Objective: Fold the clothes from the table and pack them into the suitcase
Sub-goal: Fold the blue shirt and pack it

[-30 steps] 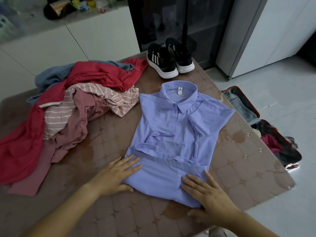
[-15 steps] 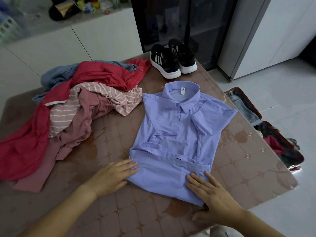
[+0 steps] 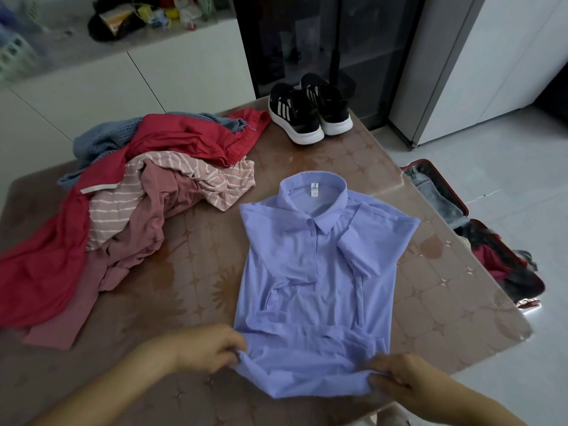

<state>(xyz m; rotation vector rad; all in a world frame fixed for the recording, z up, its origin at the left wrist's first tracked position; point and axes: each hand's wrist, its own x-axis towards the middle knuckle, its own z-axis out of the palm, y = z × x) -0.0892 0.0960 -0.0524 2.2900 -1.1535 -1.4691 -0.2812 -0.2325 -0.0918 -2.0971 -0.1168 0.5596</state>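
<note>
Fingers [image 3: 235,348] of the left hand [image 3: 203,348] and right hand [image 3: 399,375] pinch the near hem of the half-folded shirt [image 3: 313,272] on the desk [image 3: 190,272], while the heap of clothes [image 3: 123,210] left of the shirt awaits folding and the suitcase [image 3: 461,207], on the floor right of the shirt, looks partly packed.

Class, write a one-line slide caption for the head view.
The left hand and right hand pinch the near edge of a partly folded lilac shirt on the table, beside heaped clothes.

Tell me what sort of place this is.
Probably a home, a dining or living room: a patterned table heaped with clothes, white cabinets behind it, an open suitcase on the floor.
</note>
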